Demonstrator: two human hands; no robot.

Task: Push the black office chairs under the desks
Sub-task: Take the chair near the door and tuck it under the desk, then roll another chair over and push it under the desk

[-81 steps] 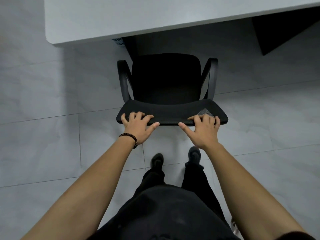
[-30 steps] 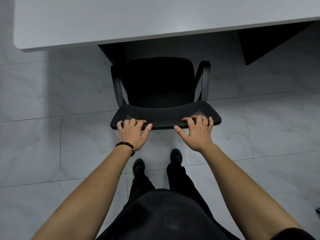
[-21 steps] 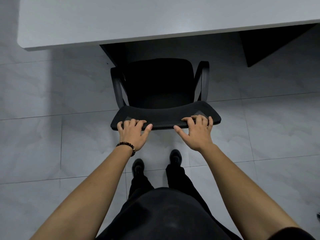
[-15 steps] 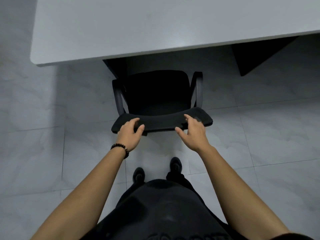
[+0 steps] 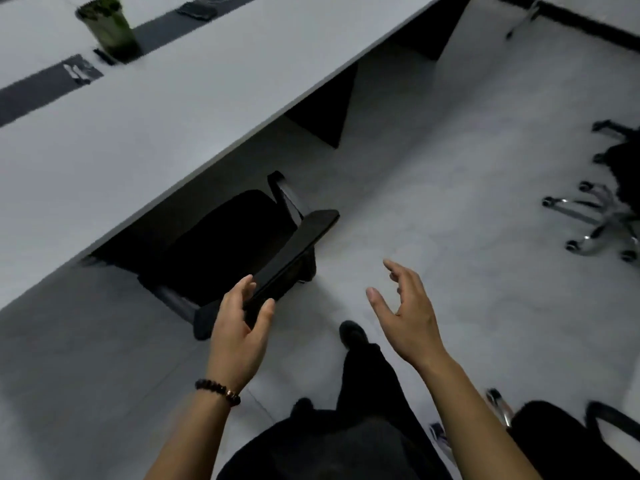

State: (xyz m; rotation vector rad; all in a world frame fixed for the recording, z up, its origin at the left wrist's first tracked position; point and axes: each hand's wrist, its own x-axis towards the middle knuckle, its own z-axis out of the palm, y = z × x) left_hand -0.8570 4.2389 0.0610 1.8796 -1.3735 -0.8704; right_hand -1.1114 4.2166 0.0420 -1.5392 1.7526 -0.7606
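Observation:
A black office chair (image 5: 228, 244) stands with its seat partly beneath the long white desk (image 5: 145, 109); its backrest top (image 5: 294, 251) juts out toward me. My left hand (image 5: 239, 327), with a bead bracelet at the wrist, hovers just in front of the backrest's near end, fingers spread, gripping nothing. My right hand (image 5: 405, 313) is off the chair, open in the air over the floor to the right of it. The chair's base is hidden by the seat.
A second black chair with a chrome wheeled base (image 5: 595, 216) stands at the right edge. Part of a third black chair (image 5: 568, 441) shows at the bottom right. A potted plant (image 5: 110, 26) sits on the desk. Dark desk panels (image 5: 325, 112) reach the grey tiled floor.
Both hands have come off the chair's backrest. The chair sits further beneath the desk. My view has swung to the right, bringing other chairs into sight.

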